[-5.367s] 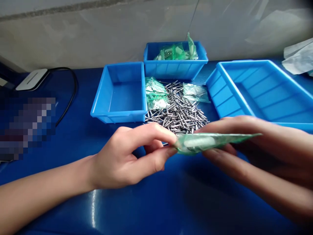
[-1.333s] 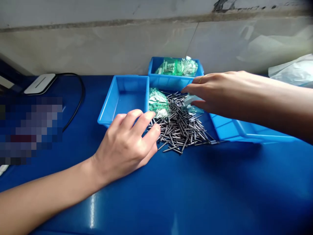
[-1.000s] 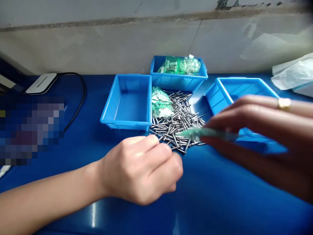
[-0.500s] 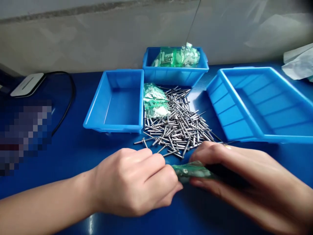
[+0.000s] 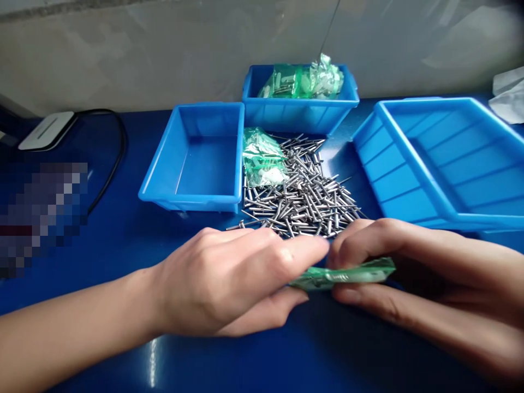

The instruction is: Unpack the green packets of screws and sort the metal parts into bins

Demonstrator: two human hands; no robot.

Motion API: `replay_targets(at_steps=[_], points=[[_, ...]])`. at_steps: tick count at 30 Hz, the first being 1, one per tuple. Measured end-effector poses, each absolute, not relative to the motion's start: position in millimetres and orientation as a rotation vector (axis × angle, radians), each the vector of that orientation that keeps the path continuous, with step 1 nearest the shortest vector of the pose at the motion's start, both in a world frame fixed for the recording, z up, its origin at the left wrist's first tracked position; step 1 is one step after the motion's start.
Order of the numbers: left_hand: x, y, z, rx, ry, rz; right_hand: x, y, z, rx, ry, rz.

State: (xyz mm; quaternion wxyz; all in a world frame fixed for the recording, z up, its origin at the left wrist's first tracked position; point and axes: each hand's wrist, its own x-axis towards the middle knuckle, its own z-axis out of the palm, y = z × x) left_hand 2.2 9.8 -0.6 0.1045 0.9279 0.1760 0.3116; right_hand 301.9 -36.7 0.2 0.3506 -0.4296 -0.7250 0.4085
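A small green plastic bag (image 5: 341,275), seen nearly edge-on, is held level between my two hands above the near part of the table. My right hand (image 5: 413,273) pinches it, fingers above and thumb below. My left hand (image 5: 233,278) has the bag's left end between thumb and fingers, its index finger reaching out over the top. What the bag contains is mostly hidden. Just beyond my hands lies a heap of loose metal screws and nails (image 5: 307,191). Another green bag (image 5: 264,158) rests at the heap's left side.
A blue bin (image 5: 192,203) stands left of the heap, and a larger blue bin (image 5: 409,164) on the right. At the back, a third blue bin (image 5: 298,115) holds green bags (image 5: 303,82). A white device (image 5: 47,131) with a black cable (image 5: 123,142) sits far left.
My left index finger has straightened from a curled grip and now stretches across the bag. More of the bag shows through my right hand. The view has tipped slightly down.
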Motion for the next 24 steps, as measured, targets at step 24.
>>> replay_targets(at_steps=[24], points=[[-1.6,18.0,3.0,2.644,0.382,0.803,300.0,-33.3,12.2,-1.177,-2.008,1.191]])
